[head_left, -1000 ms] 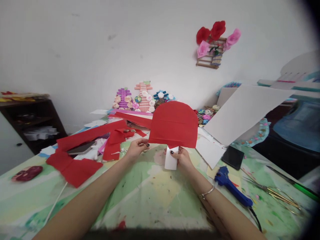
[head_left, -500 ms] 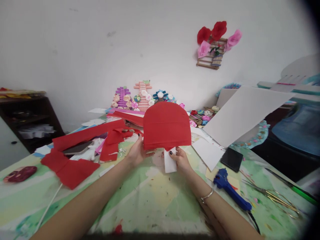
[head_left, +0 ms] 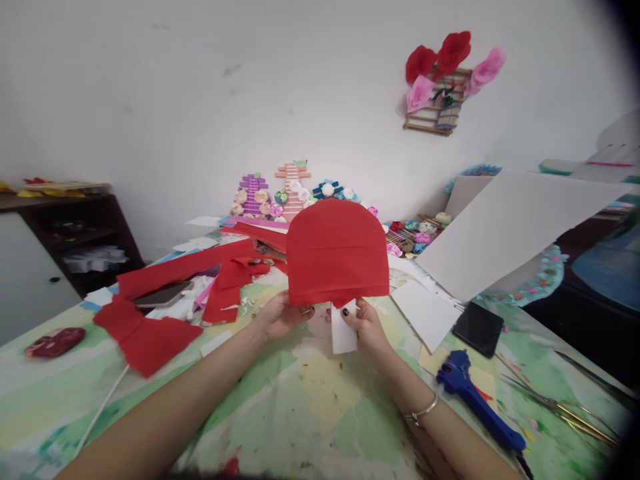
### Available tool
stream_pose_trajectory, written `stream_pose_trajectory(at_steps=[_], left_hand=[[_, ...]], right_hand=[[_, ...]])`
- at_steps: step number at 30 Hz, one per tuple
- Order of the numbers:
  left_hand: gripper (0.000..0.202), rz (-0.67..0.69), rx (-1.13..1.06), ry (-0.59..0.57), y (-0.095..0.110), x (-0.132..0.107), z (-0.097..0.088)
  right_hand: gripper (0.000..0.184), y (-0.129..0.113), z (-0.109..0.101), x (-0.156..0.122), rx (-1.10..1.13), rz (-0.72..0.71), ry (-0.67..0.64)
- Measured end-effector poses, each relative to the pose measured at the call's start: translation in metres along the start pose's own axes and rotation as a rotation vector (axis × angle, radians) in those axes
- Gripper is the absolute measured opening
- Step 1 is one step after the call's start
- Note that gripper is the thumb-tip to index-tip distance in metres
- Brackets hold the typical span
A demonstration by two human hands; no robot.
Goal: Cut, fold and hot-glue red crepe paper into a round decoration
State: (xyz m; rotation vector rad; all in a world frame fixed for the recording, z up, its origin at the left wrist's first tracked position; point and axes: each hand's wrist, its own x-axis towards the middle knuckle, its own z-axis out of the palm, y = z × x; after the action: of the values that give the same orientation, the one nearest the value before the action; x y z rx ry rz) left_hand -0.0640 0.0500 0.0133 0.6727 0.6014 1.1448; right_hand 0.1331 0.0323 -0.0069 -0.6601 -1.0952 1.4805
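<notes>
I hold an arch-shaped piece of red crepe paper upright above the table. My left hand pinches its lower left edge. My right hand pinches its lower middle edge together with a small white card strip that hangs below it. Both hands are closed on the paper, nails painted dark, a bangle on my right wrist.
Red paper scraps and a dark phone lie at left. A blue glue gun, scissors, a black phone and white sheets lie at right. Paper flower crafts stand by the wall. The table is paint-stained.
My left hand slid right along the red paper's lower edge, nearer my right hand. The paper shifted slightly left and stands more upright.
</notes>
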Motion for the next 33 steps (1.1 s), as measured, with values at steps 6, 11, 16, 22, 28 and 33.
stream_pose_trajectory(at_steps=[6,11,16,22,28,33], left_hand=[[0.014,0.129,0.072,0.118,0.004,0.003,-0.003],[0.019,0.203,0.192,0.190,0.005,0.004,-0.008],[0.056,0.404,0.441,0.212,0.000,-0.001,-0.006],[0.073,0.701,0.779,0.170,-0.003,-0.006,0.001],[0.030,0.738,1.116,0.320,0.001,-0.004,-0.007],[0.028,0.670,1.134,0.284,-0.001,-0.006,-0.004]], right_hand=[[0.046,0.002,0.002,0.000,0.043,0.021,0.003],[0.046,0.001,0.007,-0.002,0.068,0.027,-0.001],[0.045,0.001,0.007,-0.001,0.069,0.042,0.067],[0.045,0.010,0.007,-0.002,0.023,0.033,0.139],[0.044,0.005,0.018,-0.007,0.128,0.097,0.108],[0.042,-0.001,0.024,-0.011,0.153,0.114,0.083]])
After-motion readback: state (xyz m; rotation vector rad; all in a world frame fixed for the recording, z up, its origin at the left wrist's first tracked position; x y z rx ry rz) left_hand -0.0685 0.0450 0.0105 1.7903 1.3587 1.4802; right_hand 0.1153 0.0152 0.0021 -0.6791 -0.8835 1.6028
